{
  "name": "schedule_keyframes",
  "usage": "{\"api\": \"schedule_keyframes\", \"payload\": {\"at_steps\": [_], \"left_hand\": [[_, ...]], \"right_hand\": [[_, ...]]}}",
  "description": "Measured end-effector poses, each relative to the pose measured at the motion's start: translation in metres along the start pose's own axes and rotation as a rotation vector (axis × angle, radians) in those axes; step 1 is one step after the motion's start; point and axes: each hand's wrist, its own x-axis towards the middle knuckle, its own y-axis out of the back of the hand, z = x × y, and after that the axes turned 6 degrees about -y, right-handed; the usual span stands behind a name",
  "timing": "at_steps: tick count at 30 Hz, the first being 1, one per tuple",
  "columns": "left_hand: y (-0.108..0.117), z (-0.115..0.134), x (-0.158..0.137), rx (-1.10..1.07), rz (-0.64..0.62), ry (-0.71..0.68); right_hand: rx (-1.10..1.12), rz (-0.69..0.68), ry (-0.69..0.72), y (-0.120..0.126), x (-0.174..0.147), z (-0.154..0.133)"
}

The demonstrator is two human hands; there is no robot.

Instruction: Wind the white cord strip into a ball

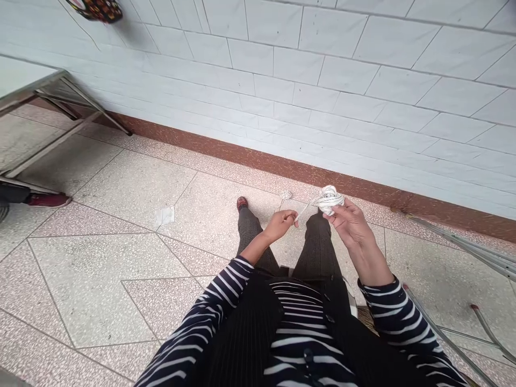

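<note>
A ball of white cord with dark lines [329,199] is held up in my right hand [351,220], between thumb and fingers. From it a short length of the same cord runs left to my left hand [281,224], which pinches it with fingers closed. Both hands are over my lap and knees, a little apart. Below them on the floor, near the wall, lies a second small speckled white bundle [286,194], apart from my hands; a thin strand seems to hang beside it.
A tiled white wall [282,107] with a brown skirting [226,156] runs ahead. At left stands a metal-framed table [60,75], with another person's shoe [48,200] under it. A white scrap [164,217] lies on the floor. Metal tubes [463,239] are at right.
</note>
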Motion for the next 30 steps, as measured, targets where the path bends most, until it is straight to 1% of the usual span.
{"api": "schedule_keyframes", "payload": {"at_steps": [2, 3, 5, 6, 8, 9, 11, 14, 17, 19, 22, 24, 26, 28, 30], "left_hand": [[-0.005, -0.004, -0.008, -0.139, -0.001, 0.047], [-0.008, -0.005, -0.013, -0.226, 0.002, 0.06], [-0.013, -0.004, -0.022, -0.364, 0.004, 0.076], [-0.015, -0.002, -0.026, -0.396, -0.011, 0.083], [-0.016, 0.003, -0.033, -0.384, -0.054, 0.092], [-0.015, 0.006, -0.035, -0.359, -0.077, 0.094], [-0.01, 0.012, -0.038, -0.322, -0.108, 0.105], [0.002, 0.022, -0.037, -0.339, -0.14, 0.138], [0.017, 0.027, -0.026, -0.323, -0.153, 0.12], [0.026, 0.026, -0.014, -0.235, -0.144, 0.091], [0.034, 0.015, 0.007, -0.055, -0.119, 0.05], [0.032, 0.004, 0.018, 0.036, -0.094, 0.015], [0.024, -0.009, 0.023, 0.073, -0.078, -0.016], [0.013, -0.021, 0.02, 0.069, -0.081, -0.021], [0.001, -0.03, 0.011, 0.071, -0.101, -0.002]], "right_hand": [[-0.012, 0.021, 0.07, 0.002, 0.005, -0.001], [-0.057, 0.05, 0.118, 0.003, 0.01, 0.0], [-0.197, 0.146, 0.227, 0.006, 0.025, 0.006], [-0.269, 0.203, 0.28, 0.008, 0.035, 0.01], [-0.384, 0.296, 0.359, 0.013, 0.053, 0.022], [-0.422, 0.321, 0.377, 0.016, 0.061, 0.029], [-0.493, 0.328, 0.379, 0.022, 0.071, 0.044], [-0.601, 0.243, 0.323, 0.03, 0.07, 0.071], [-0.659, 0.102, 0.246, 0.037, 0.052, 0.095], [-0.666, 0.014, 0.196, 0.039, 0.037, 0.105], [-0.626, -0.1, 0.11, 0.036, 0.015, 0.109], [-0.568, -0.154, 0.064, 0.031, 0.002, 0.107], [-0.498, -0.172, 0.042, 0.025, -0.007, 0.102], [-0.438, -0.153, 0.041, 0.02, -0.011, 0.094], [-0.403, -0.106, 0.049, 0.017, -0.008, 0.084]]}}
